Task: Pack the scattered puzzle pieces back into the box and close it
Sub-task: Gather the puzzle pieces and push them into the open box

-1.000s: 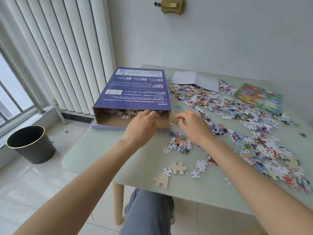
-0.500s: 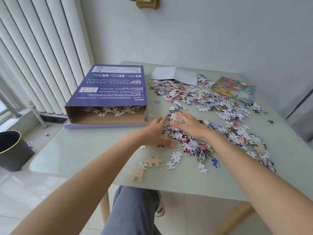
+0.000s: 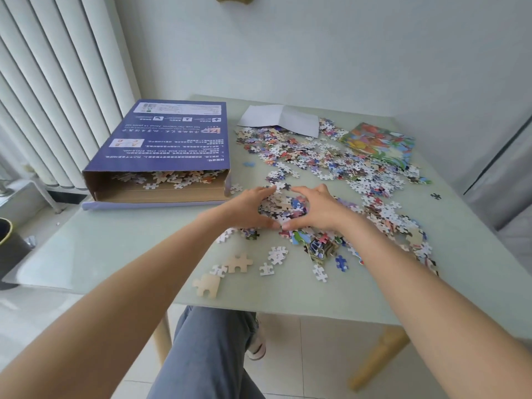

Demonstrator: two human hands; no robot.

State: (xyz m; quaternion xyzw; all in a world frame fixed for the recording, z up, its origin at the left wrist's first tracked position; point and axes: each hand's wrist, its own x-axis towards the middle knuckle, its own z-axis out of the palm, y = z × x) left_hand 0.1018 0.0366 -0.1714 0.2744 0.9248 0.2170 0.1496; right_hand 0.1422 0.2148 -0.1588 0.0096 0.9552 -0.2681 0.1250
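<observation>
Puzzle pieces (image 3: 331,168) lie scattered over the pale green table (image 3: 121,249), thickest on its right half. Nearest the table's front edge, 2 plain tan pieces (image 3: 221,273) sit among a few loose white ones. Just beyond them, the left hand (image 3: 247,208) and right hand (image 3: 316,210) reach forward, both curved inward around a small heap of pieces (image 3: 283,204). Their thumbs touch at the near side, and the fingers cup the heap from either side, resting on the tabletop. Left of the hands, the blue puzzle box (image 3: 169,145) lies flat, its open end facing the person, with pieces already inside. Farther back rest a folded white sheet (image 3: 282,119) and a colourful picture sheet (image 3: 380,144).
</observation>
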